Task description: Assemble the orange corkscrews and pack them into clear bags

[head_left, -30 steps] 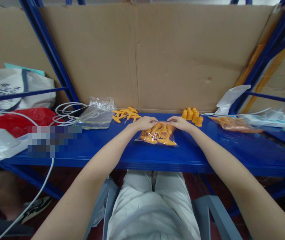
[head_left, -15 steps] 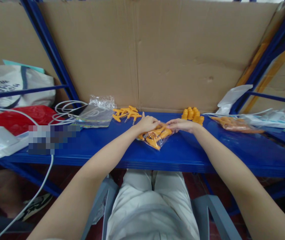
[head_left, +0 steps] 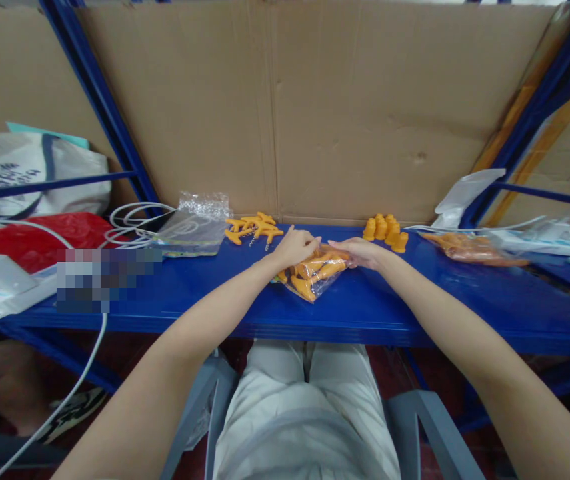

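A clear plastic bag (head_left: 315,273) filled with orange pieces lies on the blue table in front of me. My left hand (head_left: 295,248) is closed on its upper left edge, fingers pinched on the plastic. On the other side my right hand (head_left: 361,252) grips the bag's right end, thumb on top and fingers partly hidden beneath. Just beyond my left hand is a pile of orange-handled corkscrews (head_left: 255,227) with metal spirals. Several orange knobbed caps (head_left: 385,230) stand upright behind my right hand.
A flat, clear bag (head_left: 192,233) and coiled white cable (head_left: 137,220) lie to the left, near a red plastic bag (head_left: 59,233) and a white power strip (head_left: 19,293). At right rests another filled bag (head_left: 469,248). Cardboard (head_left: 285,113) walls the table's back.
The right hand has shifted slightly left and turned, with its thumb now over the bag's end. The bag has tilted a little, and its contents show more openly between the hands.
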